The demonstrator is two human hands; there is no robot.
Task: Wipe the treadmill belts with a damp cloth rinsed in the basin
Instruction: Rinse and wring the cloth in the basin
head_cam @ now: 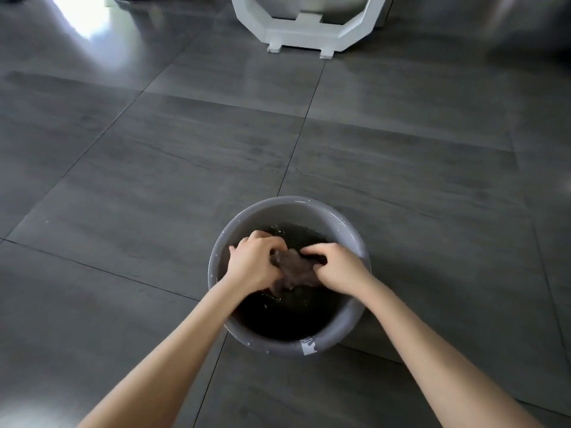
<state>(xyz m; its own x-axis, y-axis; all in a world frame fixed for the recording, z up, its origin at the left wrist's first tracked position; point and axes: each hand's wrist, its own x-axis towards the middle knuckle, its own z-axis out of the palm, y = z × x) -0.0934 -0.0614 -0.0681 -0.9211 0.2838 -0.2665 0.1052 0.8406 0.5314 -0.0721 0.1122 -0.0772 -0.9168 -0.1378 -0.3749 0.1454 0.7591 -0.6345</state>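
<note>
Head view. A grey round basin (279,211) is sitting on a dark grey tiled floor (154,168), low and centre in the frame, straddling a grout line. A white sticker (309,346) is showing on the near rim; whatever is printed on it is too small and blurred to read. No other writing or brand is showing.

The cloth (295,268), dark brownish and wet, is bunching up inside the basin at the surface of the dark water (287,316). Its long axis is running left to right across the basin, from one hand to the other, with a loose end drooping toward the water on the left side.

The left hand (255,262) is gripping the left end of the cloth, its fingers curling round the fabric. The right hand (338,270) is gripping the right end likewise, knuckles up. Both forearms are reaching in over the near rim, covering part of it. Water droplets are dotting the rim.

At the top of the frame, well apart from the basin, the white angular base (306,38) of some piece of equipment is standing on the floor; its upper part is cut off. Bright glare (83,17) is reflecting off the tiles at the top left.
</note>
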